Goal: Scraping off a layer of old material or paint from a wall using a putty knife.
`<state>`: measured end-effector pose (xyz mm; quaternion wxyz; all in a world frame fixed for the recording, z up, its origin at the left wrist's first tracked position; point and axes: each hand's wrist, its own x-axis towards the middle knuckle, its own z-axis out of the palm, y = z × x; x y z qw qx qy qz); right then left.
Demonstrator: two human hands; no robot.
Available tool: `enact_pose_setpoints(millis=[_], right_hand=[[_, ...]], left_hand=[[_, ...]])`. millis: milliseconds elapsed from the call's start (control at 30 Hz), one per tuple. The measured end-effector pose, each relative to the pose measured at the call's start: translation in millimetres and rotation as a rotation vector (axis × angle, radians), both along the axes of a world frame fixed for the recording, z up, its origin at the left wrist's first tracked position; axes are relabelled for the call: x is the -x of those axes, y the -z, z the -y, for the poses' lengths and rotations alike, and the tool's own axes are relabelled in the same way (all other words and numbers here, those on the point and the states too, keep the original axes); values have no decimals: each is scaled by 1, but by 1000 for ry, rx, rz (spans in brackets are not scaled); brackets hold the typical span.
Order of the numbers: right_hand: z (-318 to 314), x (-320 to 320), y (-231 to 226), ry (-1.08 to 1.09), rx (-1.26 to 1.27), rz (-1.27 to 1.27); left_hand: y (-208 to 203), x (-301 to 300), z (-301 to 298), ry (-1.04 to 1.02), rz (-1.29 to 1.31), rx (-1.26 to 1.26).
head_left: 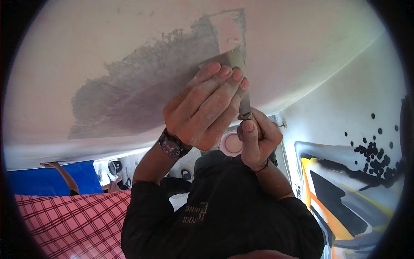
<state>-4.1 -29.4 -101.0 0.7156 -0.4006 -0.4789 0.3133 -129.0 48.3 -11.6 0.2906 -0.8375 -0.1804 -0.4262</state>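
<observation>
We've got our right hand wrapped round the putty knife handle, left hand fingers flat on the blade for pressure, spreading the grey patch thin.

A broad white plastered surface is curving across the whole upper part of the view and is carrying everything here. A wide, rough-edged patch of grey filler is spreading over it, running from a straight lower-left edge up toward the upper right and thinning into feathered streaks along its top. At the patch's upper right end the blade of a putty knife is lying flat against the surface, bearing a pale pinkish smear, with the fingertips of the left hand pressing on its lower part.
</observation>
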Motion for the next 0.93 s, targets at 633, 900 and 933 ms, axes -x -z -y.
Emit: enact_pose_setpoints(millis=[633, 900, 933], right_hand=[[2, 8, -27, -41, 46, 8], [1, 0, -23, -40, 66, 4], [-3, 3, -20, -38, 60, -15]], left_hand=[[-16, 10, 0, -19, 42, -19], [-19, 2, -1, -21, 21, -25], [-23, 2, -4, 0, 1, -50]])
